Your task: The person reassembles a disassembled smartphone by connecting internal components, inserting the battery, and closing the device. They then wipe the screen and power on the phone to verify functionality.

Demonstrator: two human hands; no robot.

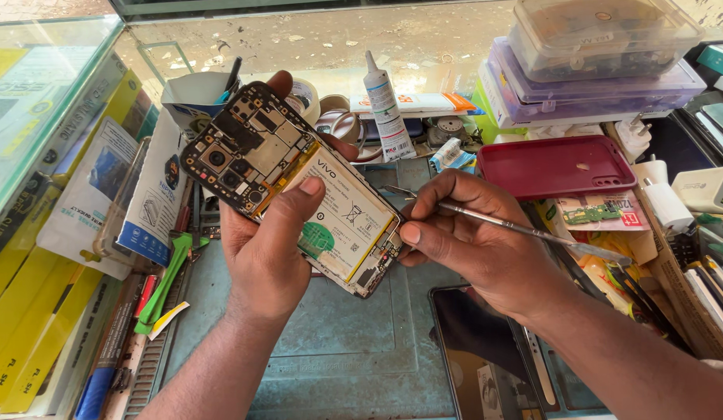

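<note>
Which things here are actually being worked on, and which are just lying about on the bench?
In use:
- left hand holding the opened phone, battery exposed
- right hand holding a metal spudger at the phone's lower edge

Lying about:
- red phone case
- glue bottle
- white chargers
- stacked plastic parts boxes
- green pry tool

A maroon phone case (560,166) lies near stacked clear plastic boxes (595,54), a white glue bottle (385,105) and a white charger (708,189).

Opened phone held over the table
Left hand (264,249) grips opened phone (291,183), battery and circuit board exposed; right hand (474,241) pinches metal tool (525,231) at phone's lower edge. Behind: red phone case (560,165), glue bottle (385,105), stacked plastic boxes (595,62).
</note>
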